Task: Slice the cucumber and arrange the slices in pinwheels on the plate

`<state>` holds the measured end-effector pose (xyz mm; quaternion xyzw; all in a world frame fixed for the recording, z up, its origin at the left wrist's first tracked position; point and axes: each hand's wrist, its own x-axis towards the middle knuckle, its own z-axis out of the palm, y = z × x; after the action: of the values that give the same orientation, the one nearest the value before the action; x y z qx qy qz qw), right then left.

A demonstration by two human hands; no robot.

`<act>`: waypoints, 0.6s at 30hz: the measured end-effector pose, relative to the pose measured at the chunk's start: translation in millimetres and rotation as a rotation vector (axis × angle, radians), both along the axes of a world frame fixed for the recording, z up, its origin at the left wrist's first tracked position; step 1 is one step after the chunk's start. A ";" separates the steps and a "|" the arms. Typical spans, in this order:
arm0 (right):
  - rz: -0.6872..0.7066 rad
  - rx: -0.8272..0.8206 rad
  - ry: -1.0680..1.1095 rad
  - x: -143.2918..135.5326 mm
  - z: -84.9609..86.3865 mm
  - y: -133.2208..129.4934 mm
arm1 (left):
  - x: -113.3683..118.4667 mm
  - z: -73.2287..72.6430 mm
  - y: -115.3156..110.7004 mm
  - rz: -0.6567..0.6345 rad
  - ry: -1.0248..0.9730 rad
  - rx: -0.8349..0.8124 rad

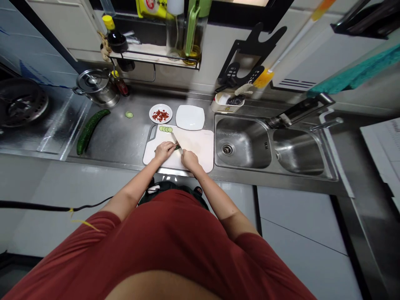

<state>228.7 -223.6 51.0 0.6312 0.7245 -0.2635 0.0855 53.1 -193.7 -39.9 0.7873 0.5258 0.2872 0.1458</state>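
- Steel counter [125, 137], white board [200, 146] beside the sink [243, 141]
- Your left hand [164, 150] presses curled fingers on the cucumber [176, 147] mid-board
- Your right hand [189, 158] is clenched round the knife [175, 141], blade on the cucumber
- Slices [165, 129] lie at the board's far edge

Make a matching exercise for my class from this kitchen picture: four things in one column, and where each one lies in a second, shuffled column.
Things:
1. whole cucumber
2. cucumber slices
3. round plate of red pieces
4. lidded steel pot

Places:
A. at the far edge of the cutting board
B. on the steel counter, left of the board
C. back left corner, near the stove
D. behind the board, beside the square white plate

Pairs: 1-B, 2-A, 3-D, 4-C
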 end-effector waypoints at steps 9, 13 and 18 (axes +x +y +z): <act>-0.002 0.022 0.014 -5.1 -2.3 2.9 | 0.1 -0.6 -0.9 0.003 0.006 0.016; -0.008 0.003 0.004 2.1 -3.0 -5.6 | 0.4 -1.6 -0.7 0.005 0.000 0.006; -0.003 -0.010 0.008 3.6 -4.8 -6.0 | 0.8 -1.5 -0.9 0.005 0.000 -0.008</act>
<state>232.3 -229.5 46.3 0.6309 0.7225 -0.2697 0.0850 53.9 -194.6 -41.4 0.7854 0.5289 0.2853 0.1481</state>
